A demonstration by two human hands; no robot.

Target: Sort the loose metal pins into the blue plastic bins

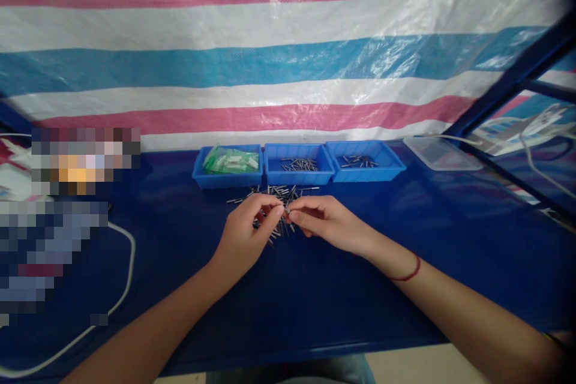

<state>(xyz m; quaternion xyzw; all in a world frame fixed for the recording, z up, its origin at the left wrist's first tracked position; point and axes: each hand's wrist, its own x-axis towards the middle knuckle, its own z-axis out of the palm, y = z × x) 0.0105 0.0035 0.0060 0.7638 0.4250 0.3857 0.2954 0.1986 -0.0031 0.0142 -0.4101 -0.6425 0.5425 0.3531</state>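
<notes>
My left hand (pixel 246 223) and my right hand (pixel 330 222) meet above a loose pile of thin metal pins (pixel 283 192), which look like rivets. The thumb and forefinger of each hand are pinched together, with the fingertips nearly touching. Between them shows a small metal piece (pixel 287 209), mostly covered by the fingers; its exact shape is too small to tell. Part of the pile is hidden behind both hands. Just beyond it, a middle blue bin (pixel 299 177) and a right blue bin (pixel 369 173) hold more such pins.
A left blue bin (pixel 228 180) contains a green plastic bag (pixel 220 160) with pale pieces. To the right lies a clear plastic lid or tray (pixel 443 155). A white cable (pixel 131 258) curves over the blue table (pixel 288 294) at left. Striped sheeting (pixel 270 66) hangs behind.
</notes>
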